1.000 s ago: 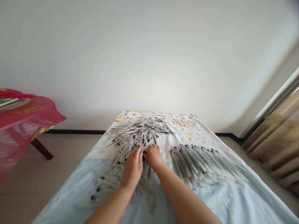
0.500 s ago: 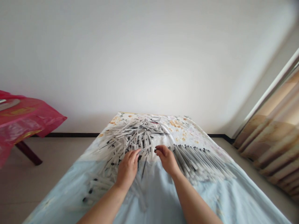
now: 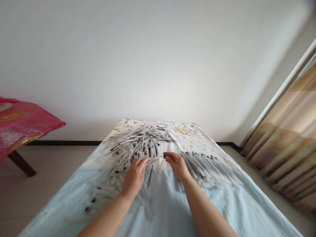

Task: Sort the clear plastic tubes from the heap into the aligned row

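Note:
Between my two hands stretches a thin whitish tube [image 3: 155,158], nearly level above the cloth. My left hand [image 3: 135,172] is closed on its left end. The fingertips of my right hand [image 3: 176,165] pinch a small dark cap [image 3: 164,156] at the tube's right end. Whether the cap is on the tube or only touches it, I cannot tell. Behind and beside my left hand lies a loose pile of whitish tubes [image 3: 138,140] mixed with thin black sticks. To the right of my right hand, dark-ended tubes [image 3: 207,168] lie side by side in a neat row.
A pale blue cloth [image 3: 170,207] covers the near part of the table, with a floral cloth [image 3: 195,135] beyond. At left stands another table under a red plastic cover [image 3: 32,120]. A plain wall [image 3: 158,59] rises behind, and a curtain [image 3: 283,148] hangs at right.
The gap between the tube in my left hand and the dark cap in my right fingers has closed. The view has shifted slightly.

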A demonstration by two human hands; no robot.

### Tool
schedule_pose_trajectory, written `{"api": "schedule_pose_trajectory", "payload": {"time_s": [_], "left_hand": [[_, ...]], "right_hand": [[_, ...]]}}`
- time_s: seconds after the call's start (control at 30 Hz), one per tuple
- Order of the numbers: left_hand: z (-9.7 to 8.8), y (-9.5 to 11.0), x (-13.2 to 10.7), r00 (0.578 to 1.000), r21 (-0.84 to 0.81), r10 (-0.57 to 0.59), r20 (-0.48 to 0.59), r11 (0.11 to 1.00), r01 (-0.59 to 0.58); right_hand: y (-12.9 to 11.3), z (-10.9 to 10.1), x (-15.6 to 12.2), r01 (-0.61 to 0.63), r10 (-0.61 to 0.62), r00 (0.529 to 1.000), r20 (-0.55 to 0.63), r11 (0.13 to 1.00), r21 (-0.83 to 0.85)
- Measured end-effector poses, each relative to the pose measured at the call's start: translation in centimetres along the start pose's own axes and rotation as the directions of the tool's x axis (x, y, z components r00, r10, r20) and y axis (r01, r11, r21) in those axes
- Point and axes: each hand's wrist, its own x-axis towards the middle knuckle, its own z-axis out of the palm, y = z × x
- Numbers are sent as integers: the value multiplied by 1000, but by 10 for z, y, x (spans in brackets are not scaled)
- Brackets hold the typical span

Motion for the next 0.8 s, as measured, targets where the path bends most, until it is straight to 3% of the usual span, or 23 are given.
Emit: {"api": "schedule_pose_trajectory", "payload": {"time_s": [0.8], "left_hand": [[2, -1, 0, 999, -150, -41, 34, 988, 45]], "right_hand": [[3, -2, -1, 30, -32, 998, 48, 999, 37]]}}
